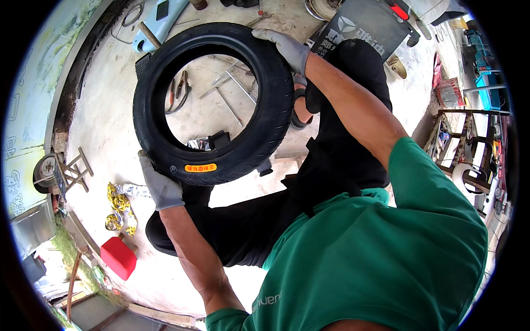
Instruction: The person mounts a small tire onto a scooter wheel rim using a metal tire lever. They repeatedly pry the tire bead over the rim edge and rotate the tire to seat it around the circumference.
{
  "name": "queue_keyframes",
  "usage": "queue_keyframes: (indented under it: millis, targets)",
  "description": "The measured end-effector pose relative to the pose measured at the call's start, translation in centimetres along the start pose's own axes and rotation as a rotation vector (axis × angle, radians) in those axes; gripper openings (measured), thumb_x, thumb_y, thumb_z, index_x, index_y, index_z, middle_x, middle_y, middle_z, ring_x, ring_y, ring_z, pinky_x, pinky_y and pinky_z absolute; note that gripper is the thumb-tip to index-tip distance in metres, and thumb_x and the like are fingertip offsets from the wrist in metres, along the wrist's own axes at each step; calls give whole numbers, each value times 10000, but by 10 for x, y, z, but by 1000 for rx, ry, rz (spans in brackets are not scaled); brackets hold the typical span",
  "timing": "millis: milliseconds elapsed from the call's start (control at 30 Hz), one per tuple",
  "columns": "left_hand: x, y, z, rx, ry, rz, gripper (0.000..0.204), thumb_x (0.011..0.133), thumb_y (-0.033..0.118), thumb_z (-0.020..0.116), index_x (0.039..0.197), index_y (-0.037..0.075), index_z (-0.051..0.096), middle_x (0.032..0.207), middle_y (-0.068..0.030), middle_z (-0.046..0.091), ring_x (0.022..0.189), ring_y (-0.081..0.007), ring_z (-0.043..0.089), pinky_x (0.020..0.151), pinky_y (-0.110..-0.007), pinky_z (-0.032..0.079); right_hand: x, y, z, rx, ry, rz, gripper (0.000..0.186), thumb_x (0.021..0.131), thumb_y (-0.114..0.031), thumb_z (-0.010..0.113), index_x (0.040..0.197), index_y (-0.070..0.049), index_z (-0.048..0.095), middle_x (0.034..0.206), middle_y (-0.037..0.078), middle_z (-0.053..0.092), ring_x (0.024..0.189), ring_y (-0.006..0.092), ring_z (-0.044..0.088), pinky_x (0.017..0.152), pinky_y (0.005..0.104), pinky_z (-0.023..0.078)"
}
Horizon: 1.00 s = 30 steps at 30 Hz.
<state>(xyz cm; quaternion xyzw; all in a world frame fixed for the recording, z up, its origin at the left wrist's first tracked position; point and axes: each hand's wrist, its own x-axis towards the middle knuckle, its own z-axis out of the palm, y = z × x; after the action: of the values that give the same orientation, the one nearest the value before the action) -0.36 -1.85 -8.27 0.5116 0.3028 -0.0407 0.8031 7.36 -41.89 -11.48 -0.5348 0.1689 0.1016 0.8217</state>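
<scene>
A black tyre (274, 102) is held up in front of me, tread and sidewall showing, with an orange sticker (200, 167) on its near side. My left hand (162, 185), in a grey-white glove, is closed round its lower left edge. At the upper right edge my right hand (284, 48), gloved alike, grips the tyre too; some of its fingers are hidden. Through the tyre's open middle I see pliers-like tools (180, 88), thin metal rods (241, 88) and a small black object (220, 139) on the floor.
To the left lie a yellow-and-black crumpled strip (120, 205) and a red container (118, 257). A light-blue plastic panel (161, 27) is beyond the tyre. A dark grey box (356, 25) stands at the upper right, and a cluttered rack (466, 135) at the far right.
</scene>
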Motion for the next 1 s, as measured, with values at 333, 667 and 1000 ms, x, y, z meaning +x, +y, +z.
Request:
queue_keyframes:
  millis: [333,667,1000]
  targets:
    - [-4,6,2,-62,7,50,580,1117,489,449,1508,66,513,1498,-94,579,1331,-244,581,1174,-418,444,-10,-2,8,87,23,-15,441,1044,-317,626,1392,-48,650,1256,74,733,1045,141,710,944,271,562]
    - [-1,7,3,-115,28,200,578,1138,421,411,1603,79,419,1576,-63,506,1415,-205,500,1224,-360,362,13,21,-10,343,83,-147,400,1090,-256,527,1396,-23,637,1381,65,655,1249,161,614,1111,298,456]
    - [-11,14,15,-109,130,320,572,1140,440,402,1574,72,462,1552,-79,531,1385,-203,534,1191,-365,413,9,15,-11,462,-50,-91,436,1104,-346,516,1374,-29,642,1264,101,717,1104,195,695,1013,328,550]
